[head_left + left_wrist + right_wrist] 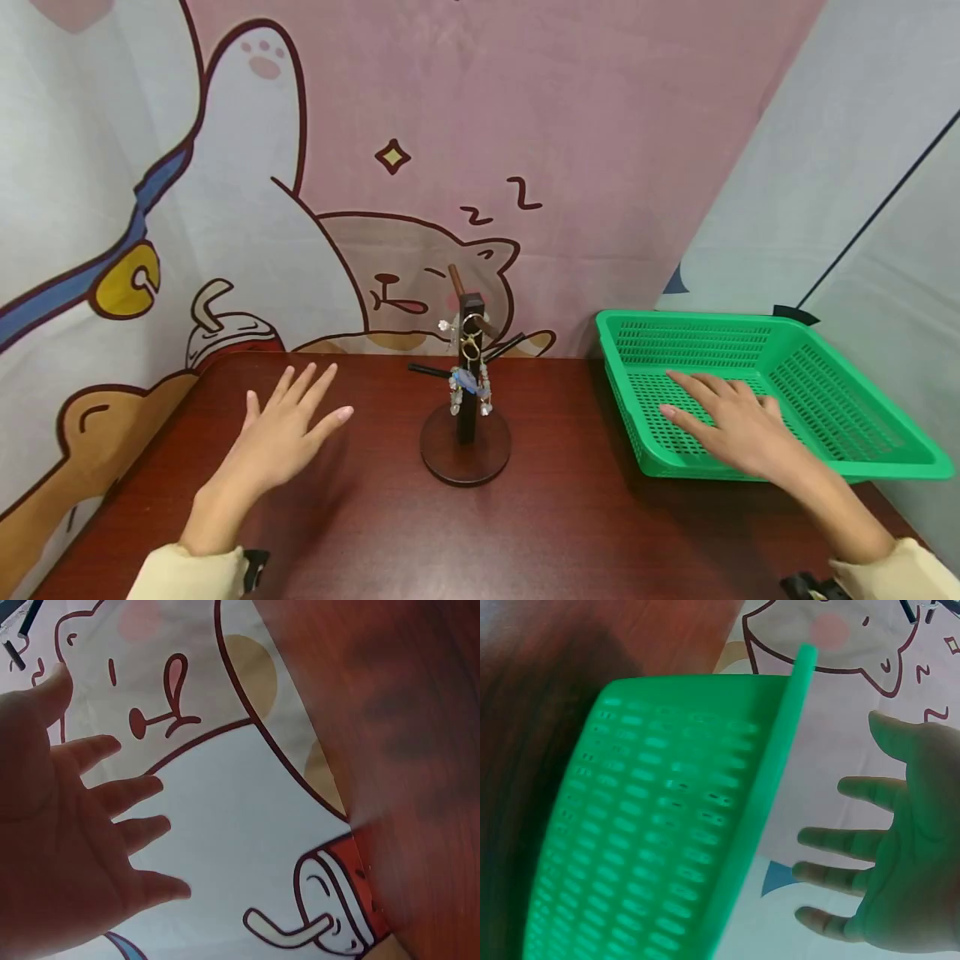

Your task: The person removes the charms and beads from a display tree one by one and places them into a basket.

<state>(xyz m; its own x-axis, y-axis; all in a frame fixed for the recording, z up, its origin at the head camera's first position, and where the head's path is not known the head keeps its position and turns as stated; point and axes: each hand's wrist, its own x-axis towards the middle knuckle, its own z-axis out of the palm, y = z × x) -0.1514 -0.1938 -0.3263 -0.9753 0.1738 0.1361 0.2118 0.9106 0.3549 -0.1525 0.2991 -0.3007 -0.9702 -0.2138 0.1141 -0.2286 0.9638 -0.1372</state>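
A dark wooden stand (pixel 467 427) with a round base and several pegs rises from the middle of the table. Beaded strands and a keychain with a blue piece (pixel 467 381) hang from it. To its left, my left hand (pixel 281 433) hovers over the table with fingers spread, holding nothing; the left wrist view shows its bare palm (pixel 60 817). My right hand (pixel 738 421) is held above the green plastic basket (pixel 690 337), fingers extended and nothing in them. In the right wrist view, that hand (pixel 919 862) is apart from the basket's rim.
The reddish-brown wooden table (pixel 420 542) carries the stand and the basket. A cloth backdrop (pixel 600 125) printed with cartoon animals rises along its back and sides. The basket stands at the table's right side, close to the cloth.
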